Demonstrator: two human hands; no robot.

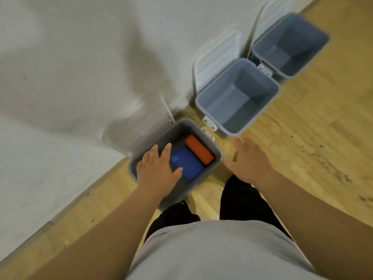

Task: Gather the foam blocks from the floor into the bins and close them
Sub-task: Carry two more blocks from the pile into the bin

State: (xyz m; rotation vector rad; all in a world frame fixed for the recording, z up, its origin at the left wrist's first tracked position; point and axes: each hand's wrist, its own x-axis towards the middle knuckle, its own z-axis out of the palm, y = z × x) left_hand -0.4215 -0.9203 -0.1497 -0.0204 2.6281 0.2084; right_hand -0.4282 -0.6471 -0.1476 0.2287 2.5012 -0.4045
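From the head camera, three bins stand in a row against the wall, lids tipped back against it, likely so the mouths stay free for dropping blocks in. The nearest bin holds two foam blocks lying flat on its bottom: an orange block along the right-hand wall and a blue block just beside it, apparently touching. Both long axes run parallel, from the wall side towards the person. The middle bin and far bin show no blocks. The left hand hovers over the nearest bin's mouth, its grip released, fingers spread and holding nothing. The right hand hangs over the floor beside that bin, also loose and empty.
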